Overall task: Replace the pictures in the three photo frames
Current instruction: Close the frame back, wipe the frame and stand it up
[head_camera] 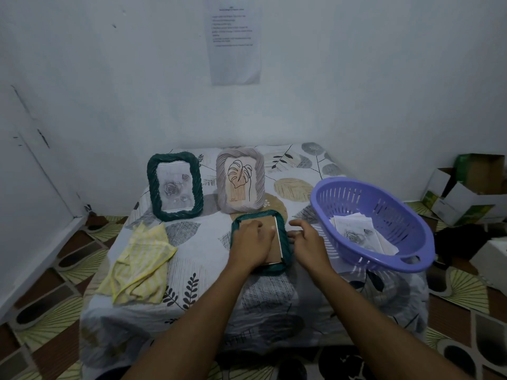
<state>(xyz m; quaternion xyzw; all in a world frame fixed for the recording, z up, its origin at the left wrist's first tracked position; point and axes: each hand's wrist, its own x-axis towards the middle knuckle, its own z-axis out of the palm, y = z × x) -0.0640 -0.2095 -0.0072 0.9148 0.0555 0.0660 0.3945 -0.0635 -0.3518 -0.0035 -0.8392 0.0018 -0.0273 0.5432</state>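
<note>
A low table (pixel 192 270) under a leaf-print cloth carried three photo frames; the dark green frame (pixel 174 186) stood upright at the rear left and showed a grey rose picture; the grey frame (pixel 240 183) stood upright just beside it on the right and showed a line-drawn leaf. The third frame (pixel 285 244), also green, lay face down in front of the grey one, brown backing board (pixel 270 244) uppermost. The left hand (pixel 253 244) lay flat on that board, fingers extended and gripping nothing; the right hand (pixel 308 242) hovered at the frame's right edge, fingers loosely curled and spread, empty. A purple basket (pixel 411 250) at the right held loose pictures (pixel 356 234); a yellow cloth (pixel 141 261) lay crumpled at the left.
</note>
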